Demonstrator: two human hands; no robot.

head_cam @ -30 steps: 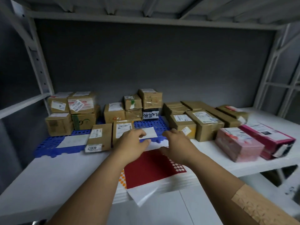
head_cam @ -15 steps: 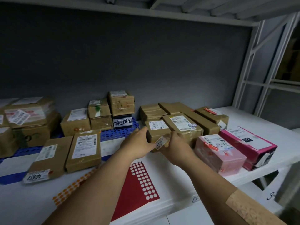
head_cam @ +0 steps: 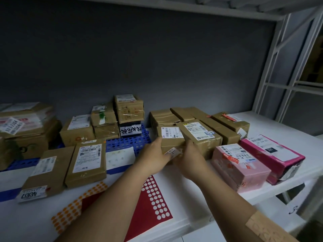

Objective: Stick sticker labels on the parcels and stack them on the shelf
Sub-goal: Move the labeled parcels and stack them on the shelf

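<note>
A small brown parcel (head_cam: pixel 172 139) sits on the shelf (head_cam: pixel 297 123), gripped between both hands: left hand (head_cam: pixel 153 157) on its left side, right hand (head_cam: pixel 189 158) on its near-right side, both arms outstretched.

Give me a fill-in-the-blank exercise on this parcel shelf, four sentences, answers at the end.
1. Both hands, the left hand and the right hand, hold one small ____ parcel.
2. The sticker sheet under the forearms is ____ with white dots.
3. The light pink parcel sits left of a ____ pink one.
4. The plastic mat under the back parcels is ____.

Answers: brown; red; darker; blue
</note>
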